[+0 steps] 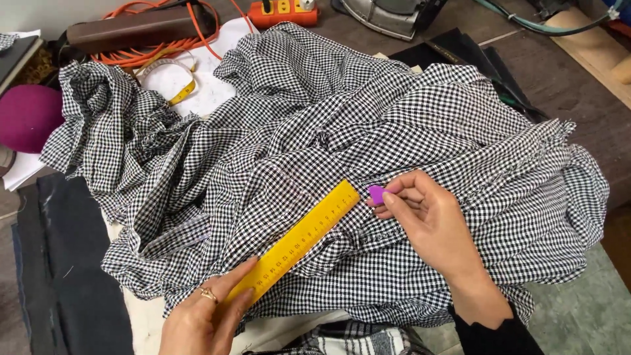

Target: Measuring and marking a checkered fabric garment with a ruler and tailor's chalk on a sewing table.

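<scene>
Left hand at the table's near edge, fingers and thumb flat on the near end of the ruler, pinning it down onto the fabric. Not a closed grip; thumb lies along the ruler's right side, a ring shows on one finger.

Ruler: yellow, runs diagonally from the left hand up and to the right. Far end stops just beside the chalk.

Right hand mostly curled, chalk pinched between thumb and fingertips. Chalk is a small purple piece, its tip at or touching the fabric just off the ruler's far end; can't confirm contact. Black sleeve at the wrist.

Fabric: black-and-white check, rumpled, covers most of the table's middle, bunched up towards the left and far side. A gathered seam runs across it near the right hand.

Around it:
- tape measure, yellow and white, coiled at the far left, beside the fabric
- orange cable looped at the far edge, next to a brown case
- orange power strip at the far edge
- iron, partly out of frame, far edge
- dark cloth along the left edge
- magenta rounded object at the left edge, can't tell what it is
- black sheets at the far right, partly under the fabric
- plaid cloth at the near edge, between the arms
</scene>
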